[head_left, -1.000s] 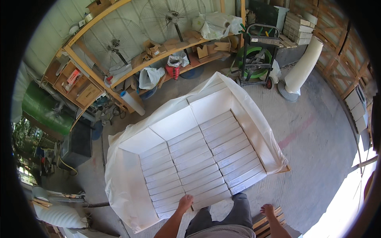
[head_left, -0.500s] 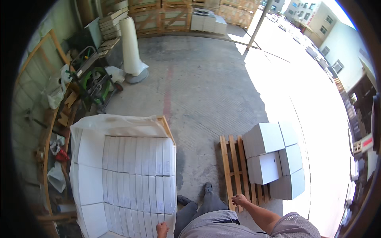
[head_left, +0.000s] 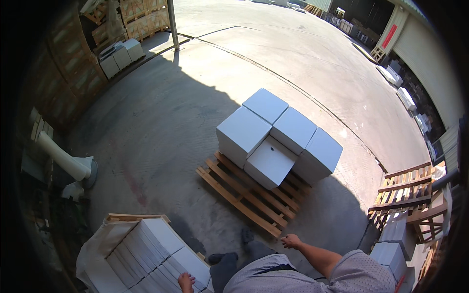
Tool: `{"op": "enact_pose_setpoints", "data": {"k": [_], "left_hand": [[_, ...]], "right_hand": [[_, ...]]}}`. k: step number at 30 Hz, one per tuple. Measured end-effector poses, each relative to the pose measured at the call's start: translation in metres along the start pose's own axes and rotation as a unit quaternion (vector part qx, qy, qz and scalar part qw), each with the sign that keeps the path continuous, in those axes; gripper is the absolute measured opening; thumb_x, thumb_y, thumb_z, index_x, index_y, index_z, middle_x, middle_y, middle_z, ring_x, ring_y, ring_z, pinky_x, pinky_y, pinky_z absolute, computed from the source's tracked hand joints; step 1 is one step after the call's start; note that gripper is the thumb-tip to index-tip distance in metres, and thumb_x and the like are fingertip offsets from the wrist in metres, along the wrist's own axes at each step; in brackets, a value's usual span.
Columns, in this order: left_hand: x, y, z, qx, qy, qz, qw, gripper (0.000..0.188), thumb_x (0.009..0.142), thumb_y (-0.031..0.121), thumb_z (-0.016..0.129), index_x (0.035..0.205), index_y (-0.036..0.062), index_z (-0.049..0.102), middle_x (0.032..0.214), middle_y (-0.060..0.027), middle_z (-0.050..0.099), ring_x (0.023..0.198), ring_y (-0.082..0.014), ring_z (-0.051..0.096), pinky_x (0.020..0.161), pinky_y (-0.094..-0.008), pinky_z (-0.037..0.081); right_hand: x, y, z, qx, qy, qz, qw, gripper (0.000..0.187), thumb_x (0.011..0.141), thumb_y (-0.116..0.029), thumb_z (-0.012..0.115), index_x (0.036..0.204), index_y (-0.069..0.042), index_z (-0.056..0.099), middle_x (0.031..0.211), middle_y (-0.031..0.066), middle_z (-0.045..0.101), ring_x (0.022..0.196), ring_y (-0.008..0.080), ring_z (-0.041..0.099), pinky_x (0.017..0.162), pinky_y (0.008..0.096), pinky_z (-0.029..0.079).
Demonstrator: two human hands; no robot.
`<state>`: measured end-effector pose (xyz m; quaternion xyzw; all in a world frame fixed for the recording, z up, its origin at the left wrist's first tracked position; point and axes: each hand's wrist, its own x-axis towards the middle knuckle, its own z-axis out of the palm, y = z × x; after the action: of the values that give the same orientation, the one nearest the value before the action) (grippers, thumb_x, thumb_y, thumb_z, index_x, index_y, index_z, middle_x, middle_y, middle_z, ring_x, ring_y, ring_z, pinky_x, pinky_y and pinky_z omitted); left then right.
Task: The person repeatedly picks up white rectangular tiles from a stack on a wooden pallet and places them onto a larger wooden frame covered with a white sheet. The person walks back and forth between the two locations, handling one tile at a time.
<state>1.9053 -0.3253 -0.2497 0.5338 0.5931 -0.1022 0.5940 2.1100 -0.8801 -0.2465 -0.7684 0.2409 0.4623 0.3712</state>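
Observation:
My left hand (head_left: 186, 282) is at the lower edge, over the near right side of a plastic-lined wooden crate (head_left: 137, 216). Rows of white slabs (head_left: 141, 251) stand on edge inside it. Whether the fingers touch a slab I cannot tell; nothing shows in them. My right hand (head_left: 291, 241) hangs with loosely bent fingers and nothing in it, just off the near corner of a wooden pallet (head_left: 234, 195). On the pallet's far side sit several white block-shaped stacks (head_left: 243, 131). One lower block (head_left: 271, 158) among them has a small dark spot on top.
To the left, a white plastic roll (head_left: 63, 156) leans on a round base. Tall wooden crates (head_left: 63, 63) and more white stacks (head_left: 121, 54) are behind, by a metal post (head_left: 173, 24). Slatted pallets (head_left: 405, 188) and white slab stacks (head_left: 391, 256) stand at the right.
My view has swung to the right. The crate now sits lower left and the loaded pallet near the middle. The blocks look unmoved on the pallet, and both hands remain without a load.

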Motion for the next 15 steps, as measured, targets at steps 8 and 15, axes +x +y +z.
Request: {"op": "enact_pose_setpoints", "data": {"k": [8, 15], "left_hand": [[-0.021, 0.053, 0.106, 0.131, -0.089, 0.027, 0.987, 0.035, 0.086, 0.024, 0.05, 0.107, -0.0036, 0.051, 0.09, -0.0136, 0.059, 0.066, -0.0256, 0.065, 0.049, -0.0317, 0.049], [0.026, 0.084, 0.152, 0.243, -0.155, -0.005, 0.958, 0.034, 0.087, 0.025, 0.052, 0.105, -0.0039, 0.052, 0.089, -0.0129, 0.059, 0.062, -0.0237, 0.064, 0.048, -0.0307, 0.049]], "right_hand": [[0.024, 0.003, -0.057, 0.097, 0.087, -0.008, 0.991, 0.035, 0.084, -0.03, 0.054, 0.088, 0.002, 0.066, 0.08, 0.0096, 0.067, 0.063, 0.018, 0.064, 0.056, 0.03, 0.051], [-0.001, -0.033, -0.084, 0.182, 0.144, -0.012, 0.973, 0.034, 0.086, -0.027, 0.055, 0.101, 0.002, 0.061, 0.087, 0.011, 0.066, 0.066, 0.0167, 0.064, 0.056, 0.0278, 0.051]]}}
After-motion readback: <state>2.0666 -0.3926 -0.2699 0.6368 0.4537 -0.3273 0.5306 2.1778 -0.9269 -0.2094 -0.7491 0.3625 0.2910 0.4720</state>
